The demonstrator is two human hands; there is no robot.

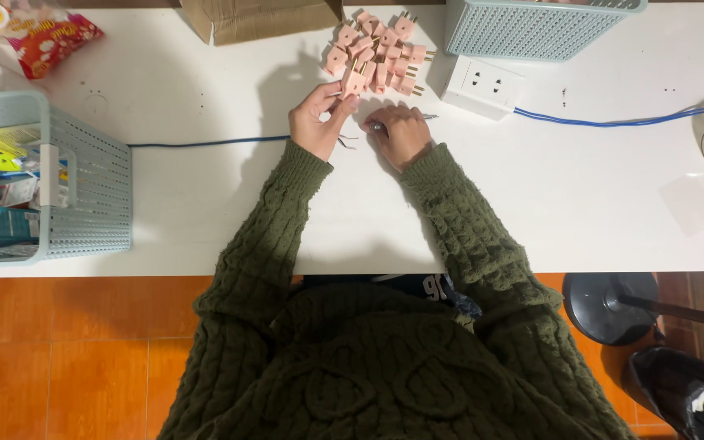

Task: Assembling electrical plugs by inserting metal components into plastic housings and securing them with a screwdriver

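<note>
White table (205, 90); left hand (317, 122) pinches pink plug (354, 81), plug pile (380, 49) just beyond; right hand (401, 133) closed on screwdriver (379, 126).

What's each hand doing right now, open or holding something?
Left hand: closed on a pink plug at the pile's edge.
Right hand: closed on a thin metal tool, likely a screwdriver.

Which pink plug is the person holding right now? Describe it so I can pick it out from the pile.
Start at the white table and find the pile of pink plugs near its far edge, left of the white power strip. At the pile's near edge, the left hand pinches one pink plug. It alone is gripped by fingers.
</note>
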